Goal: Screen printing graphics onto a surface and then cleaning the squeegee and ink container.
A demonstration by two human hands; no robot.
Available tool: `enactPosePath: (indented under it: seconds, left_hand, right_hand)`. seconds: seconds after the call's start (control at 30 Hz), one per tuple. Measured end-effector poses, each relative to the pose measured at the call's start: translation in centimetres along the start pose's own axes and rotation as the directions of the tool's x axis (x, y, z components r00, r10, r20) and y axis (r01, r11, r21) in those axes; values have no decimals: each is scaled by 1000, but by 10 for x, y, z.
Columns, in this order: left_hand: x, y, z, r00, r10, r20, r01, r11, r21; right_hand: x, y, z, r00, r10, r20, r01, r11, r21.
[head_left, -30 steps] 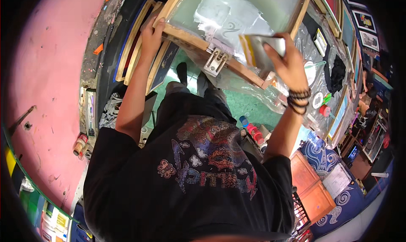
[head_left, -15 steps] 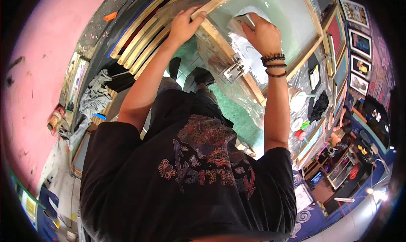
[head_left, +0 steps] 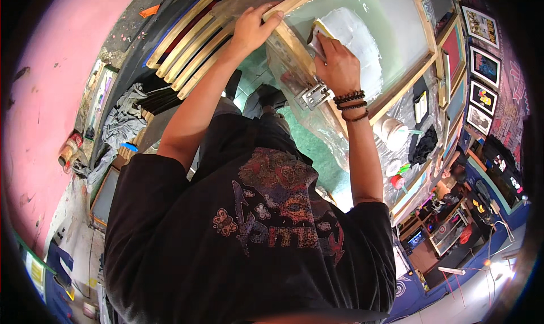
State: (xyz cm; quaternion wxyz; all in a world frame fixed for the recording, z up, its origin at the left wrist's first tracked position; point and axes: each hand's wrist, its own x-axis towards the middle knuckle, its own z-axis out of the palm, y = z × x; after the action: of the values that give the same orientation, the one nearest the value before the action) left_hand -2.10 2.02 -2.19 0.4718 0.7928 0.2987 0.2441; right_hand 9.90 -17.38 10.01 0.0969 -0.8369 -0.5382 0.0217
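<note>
A wooden-framed printing screen (head_left: 391,106) with pale green mesh lies in front of me. My left hand (head_left: 253,29) is closed round its near left corner, thumb on top of the wood. In my right hand (head_left: 341,66) is a squeegee (head_left: 318,35) with a pale grip, tilted over the mesh by the frame's near left side. The right fingers wrap its grip. To the right of the squeegee a broad white ink patch (head_left: 358,43) covers part of the mesh. A metal hinge clamp (head_left: 312,96) sits on the frame's near side, below my right hand.
Several wooden frames (head_left: 195,55) are stacked on the left. Clear plastic sheeting (head_left: 303,120) hangs under the screen. At right stand a white tub (head_left: 391,130) and a dark cloth (head_left: 424,149). Framed pictures (head_left: 484,63) hang on the far right wall.
My right hand and the squeegee have moved toward me and left, to the frame's near side, uncovering more of the white ink. My left hand stays on the corner.
</note>
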Motion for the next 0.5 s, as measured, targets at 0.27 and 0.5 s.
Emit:
enactPosePath:
  seconds: [0.27, 0.5]
  left_hand:
    - [1, -4, 3, 996, 68, -50, -67, 998, 15]
    - [-4, -3, 1, 999, -45, -13, 46, 999, 27]
  right_hand:
    - [-3, 1, -11, 998, -35, 61, 31, 998, 56]
    - [1, 31, -44, 991, 43, 129, -56, 993, 103]
